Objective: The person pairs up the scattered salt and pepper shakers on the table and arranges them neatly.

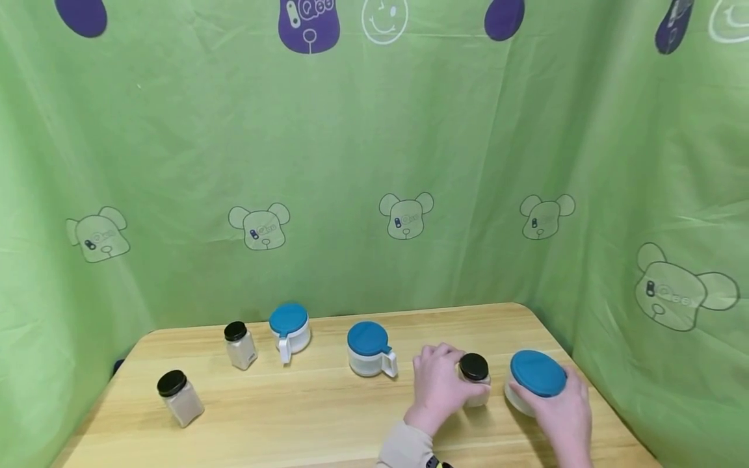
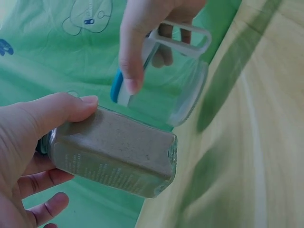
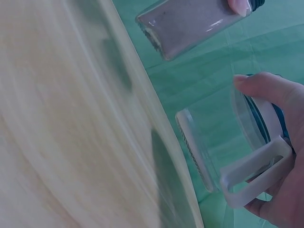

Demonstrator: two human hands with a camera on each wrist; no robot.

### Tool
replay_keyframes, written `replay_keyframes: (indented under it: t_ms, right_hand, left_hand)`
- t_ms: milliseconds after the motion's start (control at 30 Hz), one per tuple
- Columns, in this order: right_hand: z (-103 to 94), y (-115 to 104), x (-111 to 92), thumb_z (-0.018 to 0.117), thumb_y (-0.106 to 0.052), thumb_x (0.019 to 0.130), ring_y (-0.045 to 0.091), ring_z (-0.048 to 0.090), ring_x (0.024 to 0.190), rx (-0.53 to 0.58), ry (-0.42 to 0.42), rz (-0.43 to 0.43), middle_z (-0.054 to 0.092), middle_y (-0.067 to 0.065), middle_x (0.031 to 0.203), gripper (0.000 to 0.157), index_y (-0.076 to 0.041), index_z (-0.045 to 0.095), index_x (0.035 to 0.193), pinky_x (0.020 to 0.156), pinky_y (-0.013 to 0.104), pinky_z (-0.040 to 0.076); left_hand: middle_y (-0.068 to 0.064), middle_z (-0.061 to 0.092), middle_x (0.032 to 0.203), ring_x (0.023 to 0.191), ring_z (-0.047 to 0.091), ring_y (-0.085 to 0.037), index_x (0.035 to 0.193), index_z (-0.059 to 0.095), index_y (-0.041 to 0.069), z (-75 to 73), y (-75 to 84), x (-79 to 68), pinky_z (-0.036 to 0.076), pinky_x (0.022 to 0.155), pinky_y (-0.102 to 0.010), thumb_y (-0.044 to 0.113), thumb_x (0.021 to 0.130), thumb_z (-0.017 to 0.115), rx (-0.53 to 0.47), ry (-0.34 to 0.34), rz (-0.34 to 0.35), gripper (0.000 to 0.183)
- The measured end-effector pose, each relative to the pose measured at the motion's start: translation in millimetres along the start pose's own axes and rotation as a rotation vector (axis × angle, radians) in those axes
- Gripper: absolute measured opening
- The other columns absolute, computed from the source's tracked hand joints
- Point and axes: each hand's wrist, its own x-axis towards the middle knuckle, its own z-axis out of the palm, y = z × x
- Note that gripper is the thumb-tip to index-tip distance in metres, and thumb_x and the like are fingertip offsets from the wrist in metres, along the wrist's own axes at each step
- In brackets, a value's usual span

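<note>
My left hand grips a square glass spice jar with a black lid near its top, thumb on one side and fingers on the other. Pale powder fills this jar, and small print shows on one face. Just to the right, my right hand holds a round clear seasoning pot by its rim, around the blue lid. A white handle sticks out from the pot beside my palm. In the wrist views both containers hang above the wooden tabletop, casting shadows on it.
Two more blue-lidded pots with white handles, a middle pot and a back pot, stand on the table. At the left are two black-lidded jars, a rear jar and a front jar. A green curtain surrounds the table.
</note>
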Motion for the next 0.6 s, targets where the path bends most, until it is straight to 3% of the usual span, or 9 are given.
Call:
replay_keyframes:
  t_ms: [600]
  right_hand:
    - [3.0,8,3,0.085,-0.039,0.070,0.052,0.039,0.121,-0.002,-0.034,-0.026,0.033,0.038,0.138,0.108,0.011,0.025,0.145,0.096,0.069,0.036]
  left_hand:
    - [0.021,0.063,0.101,0.094,0.047,-0.002,0.100,0.073,0.031,13.2,8.3,-9.5,0.031,0.078,-0.022,0.062,0.057,0.084,0.023,0.040,0.054,0.054]
